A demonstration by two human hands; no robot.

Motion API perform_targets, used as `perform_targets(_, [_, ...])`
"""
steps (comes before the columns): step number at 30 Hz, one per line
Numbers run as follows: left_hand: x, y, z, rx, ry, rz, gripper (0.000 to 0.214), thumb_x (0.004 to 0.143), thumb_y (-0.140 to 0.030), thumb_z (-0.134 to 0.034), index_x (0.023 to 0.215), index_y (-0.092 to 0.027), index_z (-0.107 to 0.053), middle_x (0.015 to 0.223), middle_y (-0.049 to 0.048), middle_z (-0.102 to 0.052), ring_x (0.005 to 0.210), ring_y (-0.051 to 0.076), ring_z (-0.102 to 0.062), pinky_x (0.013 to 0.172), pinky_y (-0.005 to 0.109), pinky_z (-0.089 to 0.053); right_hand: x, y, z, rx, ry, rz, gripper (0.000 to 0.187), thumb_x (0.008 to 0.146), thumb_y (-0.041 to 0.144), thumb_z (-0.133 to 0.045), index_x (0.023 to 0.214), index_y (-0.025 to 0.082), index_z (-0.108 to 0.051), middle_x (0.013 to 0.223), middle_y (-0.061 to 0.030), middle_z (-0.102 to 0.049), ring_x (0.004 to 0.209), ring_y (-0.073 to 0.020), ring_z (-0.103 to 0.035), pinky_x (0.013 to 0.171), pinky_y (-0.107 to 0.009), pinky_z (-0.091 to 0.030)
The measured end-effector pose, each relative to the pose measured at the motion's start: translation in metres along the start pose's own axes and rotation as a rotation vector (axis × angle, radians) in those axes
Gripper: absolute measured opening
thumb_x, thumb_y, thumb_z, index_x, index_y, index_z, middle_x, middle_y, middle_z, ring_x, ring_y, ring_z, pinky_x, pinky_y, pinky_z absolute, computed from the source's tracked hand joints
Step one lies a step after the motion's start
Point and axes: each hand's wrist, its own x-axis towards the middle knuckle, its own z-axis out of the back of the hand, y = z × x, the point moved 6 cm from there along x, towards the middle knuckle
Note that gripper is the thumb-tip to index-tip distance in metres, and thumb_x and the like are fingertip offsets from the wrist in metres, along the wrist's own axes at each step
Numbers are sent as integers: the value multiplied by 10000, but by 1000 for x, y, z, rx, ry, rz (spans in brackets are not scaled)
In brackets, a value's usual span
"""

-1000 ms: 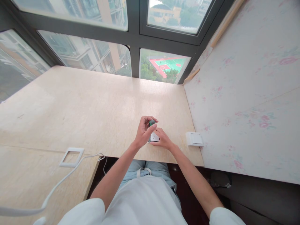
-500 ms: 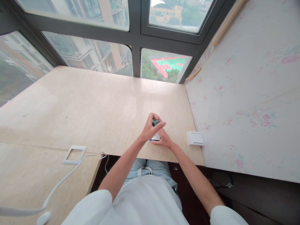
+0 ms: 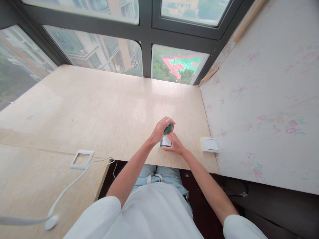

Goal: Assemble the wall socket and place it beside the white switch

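The left hand has its fingers curled loosely around a green handle, just above the white socket on the bench. The right hand holds the socket between thumb and fingers; the handle's lower end is probably hidden behind them.

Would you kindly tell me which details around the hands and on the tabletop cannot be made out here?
All in the head view:
Tip of the green tool: lost among the fingers of the left hand.
Right side of the socket: covered by the right hand.
One end of the white cable: cut off by the left edge.
Any markings on the white switch: too small.
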Motion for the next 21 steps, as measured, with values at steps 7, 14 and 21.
perform_targets(7, [1, 10, 2, -80, -78, -52, 423, 785, -436, -758, 876, -214, -410, 860, -42, -534, 532, 26, -471, 517, 189, -379, -1, -1, -1, 5, 16, -18, 749, 758, 444, -743, 1399, 185, -454, 1340, -174, -530, 1248, -363, -478, 1024, -549, -419])
perform_targets(14, [-1, 4, 20, -55, -106, -50, 375, 938, -504, -506, 890, -148, -615, 739, 23, -596, 622, 107, -570, 562, 231, -428, -5, -2, -2, 10, -24, 3, 797, 764, 448, -734, 1449, 233, -388, 1363, -163, -514, 1274, -348, -470, 1057, -555, -388])
perform_targets(21, [4, 9, 17, -138, -7, -48, 420, 870, -613, -549, 863, -203, -461, 577, -59, -512, 391, 44, -337, 369, 170, -243, -2, 4, 3, 43, -2, -27, 674, 754, 447, -736, 1341, 215, -500, 1297, -158, -556, 1216, -344, -499, 1015, -536, -422])
